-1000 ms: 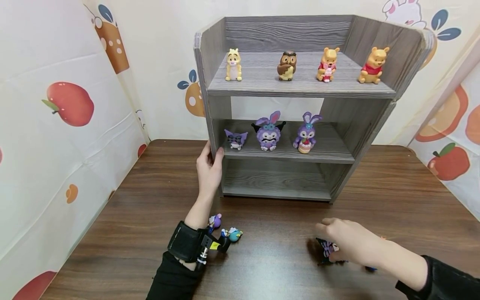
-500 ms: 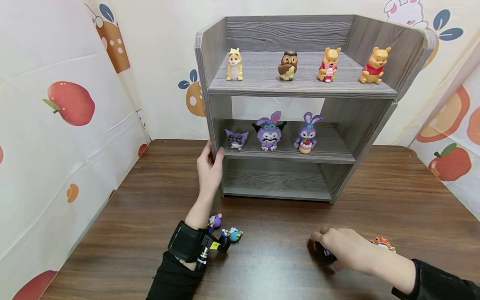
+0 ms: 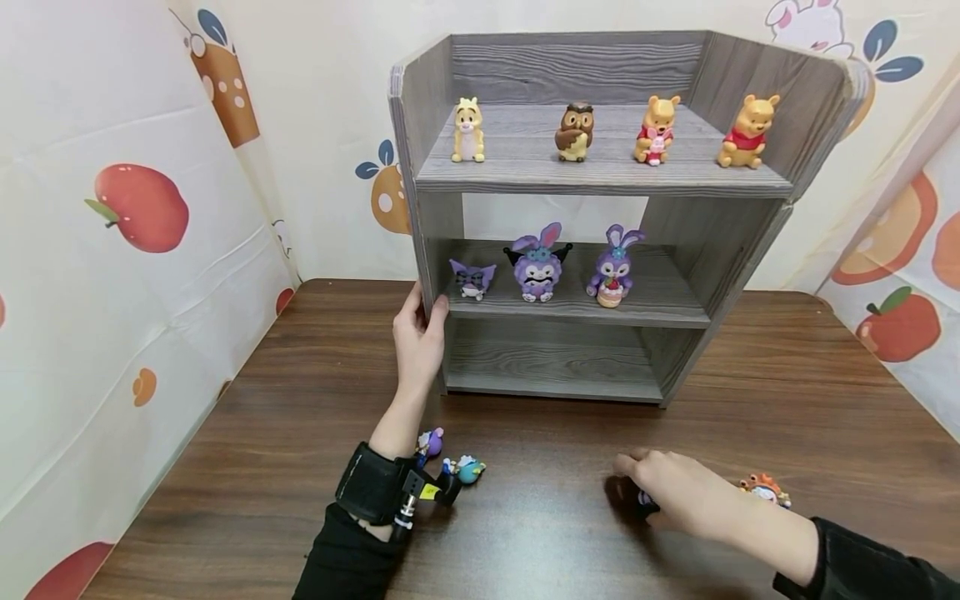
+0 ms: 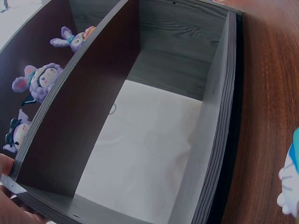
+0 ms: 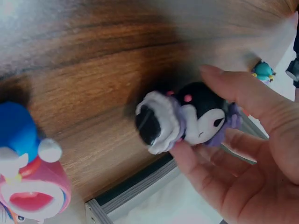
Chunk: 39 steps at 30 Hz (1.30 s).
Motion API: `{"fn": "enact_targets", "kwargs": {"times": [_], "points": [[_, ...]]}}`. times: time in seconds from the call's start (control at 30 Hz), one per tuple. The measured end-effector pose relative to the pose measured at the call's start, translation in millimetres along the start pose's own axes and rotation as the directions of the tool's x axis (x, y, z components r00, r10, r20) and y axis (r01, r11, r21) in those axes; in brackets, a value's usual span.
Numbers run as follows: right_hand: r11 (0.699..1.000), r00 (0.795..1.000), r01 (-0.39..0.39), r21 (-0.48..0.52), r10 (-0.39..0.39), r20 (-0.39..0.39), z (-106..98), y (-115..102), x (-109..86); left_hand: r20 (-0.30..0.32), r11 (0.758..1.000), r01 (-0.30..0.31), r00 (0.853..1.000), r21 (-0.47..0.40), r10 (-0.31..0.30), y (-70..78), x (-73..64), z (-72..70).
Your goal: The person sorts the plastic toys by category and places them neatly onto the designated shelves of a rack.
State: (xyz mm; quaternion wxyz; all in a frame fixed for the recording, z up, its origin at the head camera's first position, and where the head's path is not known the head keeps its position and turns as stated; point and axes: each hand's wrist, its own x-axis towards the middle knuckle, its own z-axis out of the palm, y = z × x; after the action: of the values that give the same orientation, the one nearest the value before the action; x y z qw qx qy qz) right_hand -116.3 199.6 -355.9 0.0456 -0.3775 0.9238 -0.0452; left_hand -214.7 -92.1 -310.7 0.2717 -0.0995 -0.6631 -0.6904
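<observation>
My left hand (image 3: 422, 342) grips the left side panel of a grey wooden display shelf (image 3: 558, 317), its thumb at the front edge. In the right wrist view, my right hand (image 5: 247, 154) holds a black, white and purple figurine (image 5: 201, 114) between thumb and fingers, low over the table. The head view shows that hand (image 3: 678, 492) at the right front, mostly hiding the figurine. Purple figurines, including a rabbit with a cake (image 3: 611, 267), stand on the middle shelf. On the top shelf are a yellow rabbit (image 3: 468, 131), an owl (image 3: 574, 132) and bear figurines (image 3: 746, 132).
Two small figurines, one with purple (image 3: 431, 442) and one teal (image 3: 469, 469), lie beside my left wrist. An orange-topped figurine (image 3: 765, 488) lies behind my right forearm. A blue and pink figurine (image 5: 32, 163) appears in the right wrist view. Printed cloth hangs around the brown table (image 3: 262, 467).
My right hand has shifted left over the black and purple figurine and now covers most of it. The orange-topped figurine has come into sight behind the forearm. My left hand stays on the shelf.
</observation>
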Motion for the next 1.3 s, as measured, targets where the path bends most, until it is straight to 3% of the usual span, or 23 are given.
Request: {"fn": "enact_targets", "kwargs": {"times": [0.17, 0.37, 0.67, 0.8, 0.93, 1.13, 1.3], "points": [[0.993, 0.995, 0.043, 0.108, -0.033, -0.099, -3.1, 6.3, 7.3, -0.001, 1.0, -0.014, 1.0, -0.002, 0.014, -15.6, 3.6, -1.7], [0.974, 0.963, 0.107, 0.199, -0.051, -0.265, 0.9, 16.7, 11.6, -0.001, 1.0, -0.025, 1.0, -0.001, 0.025, -17.4, 3.7, -2.0], [0.878, 0.943, 0.082, 0.472, 0.084, -0.322, 7.4, 25.2, 13.7, 0.005, 1.0, 0.007, 1.0, 0.006, -0.007, 9.5, -1.4, 1.2], [0.853, 0.93, 0.096, 0.513, 0.107, -0.353, 10.7, 26.5, 12.2, 0.006, 1.0, -0.004, 1.0, 0.004, 0.004, -0.8, 0.3, 0.0], [0.856, 0.921, 0.095, 0.508, 0.118, -0.372, 12.1, 26.4, 8.4, 0.005, 1.0, -0.019, 1.0, -0.003, 0.019, -16.7, 3.7, -2.0], [0.885, 0.915, 0.087, 0.457, 0.111, -0.388, 13.3, 23.3, 0.8, 0.001, 1.0, -0.021, 1.0, -0.005, 0.021, -16.4, 3.3, -2.0], [0.927, 0.898, 0.129, 0.351, 0.041, -0.437, 14.2, 21.7, -2.1, -0.011, 1.0, -0.026, 1.0, 0.011, 0.026, -17.2, 3.8, -1.5]]}}
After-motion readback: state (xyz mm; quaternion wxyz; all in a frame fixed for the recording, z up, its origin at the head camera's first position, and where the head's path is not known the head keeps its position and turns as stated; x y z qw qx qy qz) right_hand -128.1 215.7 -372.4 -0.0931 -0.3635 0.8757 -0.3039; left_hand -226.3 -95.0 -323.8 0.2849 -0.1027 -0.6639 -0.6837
